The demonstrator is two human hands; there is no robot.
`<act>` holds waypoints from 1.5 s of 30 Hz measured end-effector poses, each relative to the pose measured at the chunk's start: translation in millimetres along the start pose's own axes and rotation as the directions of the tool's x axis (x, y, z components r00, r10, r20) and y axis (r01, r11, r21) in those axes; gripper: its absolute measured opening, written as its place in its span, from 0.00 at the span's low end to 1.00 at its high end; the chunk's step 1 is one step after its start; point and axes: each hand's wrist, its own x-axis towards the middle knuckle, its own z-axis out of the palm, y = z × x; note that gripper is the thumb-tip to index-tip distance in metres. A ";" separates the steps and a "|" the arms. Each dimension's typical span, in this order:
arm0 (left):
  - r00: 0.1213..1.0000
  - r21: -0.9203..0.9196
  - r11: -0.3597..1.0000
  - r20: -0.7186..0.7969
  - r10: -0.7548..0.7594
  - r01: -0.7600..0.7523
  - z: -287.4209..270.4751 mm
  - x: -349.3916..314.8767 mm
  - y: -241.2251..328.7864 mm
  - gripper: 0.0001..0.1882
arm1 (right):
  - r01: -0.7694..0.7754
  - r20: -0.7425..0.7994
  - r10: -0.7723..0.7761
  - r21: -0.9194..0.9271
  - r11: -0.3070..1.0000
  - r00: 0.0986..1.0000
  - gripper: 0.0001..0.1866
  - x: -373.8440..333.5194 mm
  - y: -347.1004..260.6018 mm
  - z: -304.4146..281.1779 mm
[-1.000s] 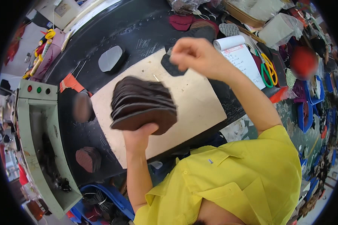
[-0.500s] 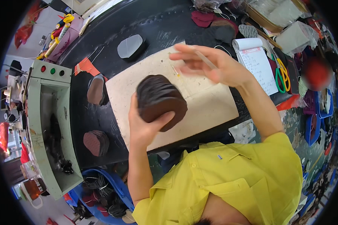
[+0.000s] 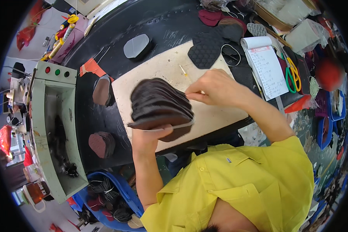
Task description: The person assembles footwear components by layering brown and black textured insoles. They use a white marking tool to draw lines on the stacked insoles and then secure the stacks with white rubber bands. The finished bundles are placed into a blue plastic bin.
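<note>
A thick stack of dark brown and black cut pieces (image 3: 158, 98) is gripped upright in my left hand (image 3: 145, 139), whose thumb presses across its near face. A thin pale band (image 3: 183, 125) runs across that face and around the stack's lower right corner. My right hand (image 3: 218, 88) is closed in a pinch at the stack's right edge, apparently on the band; the pinched part is too small to see well. Both hands are above a cream board (image 3: 166, 65) on the black table.
Black quilted pieces (image 3: 204, 54) lie at the board's far edge, beside a notepad (image 3: 265, 69) and scissors (image 3: 294, 75). Left are more stacks (image 3: 101, 145), a grey piece (image 3: 136, 45) and a pale green metal box (image 3: 38, 131). A blue basket (image 3: 129, 195) stands below the table edge.
My right hand has come down and left to the stack, from spread fingers with the pale band to a pinch. The band now crosses the stack, which has tilted to show its layered edges.
</note>
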 end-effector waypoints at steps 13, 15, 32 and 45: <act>0.986 -0.025 0.999 -0.167 0.029 -0.034 -4.5 -5.8 -4.6 0.24 | 0.026 0.027 -0.054 0.602 0.798 0.998 0.08 -21.4 -53.8 -17.5; 0.996 -0.071 0.995 -0.061 -0.068 0.063 -30.8 -15.8 -2.5 0.30 | -0.011 0.055 -0.011 0.373 0.928 0.998 0.08 -26.0 -29.3 -24.3; 0.981 0.539 0.833 0.066 -0.184 0.120 9.4 -18.6 -35.6 0.44 | 0.165 0.119 -0.342 0.701 0.694 0.932 0.38 0.1 -40.5 -5.2; 0.911 0.922 0.310 0.093 0.402 -0.231 -59.4 33.2 -12.5 0.38 | -0.374 -0.327 0.279 -0.275 0.886 0.903 0.10 -27.8 149.0 7.7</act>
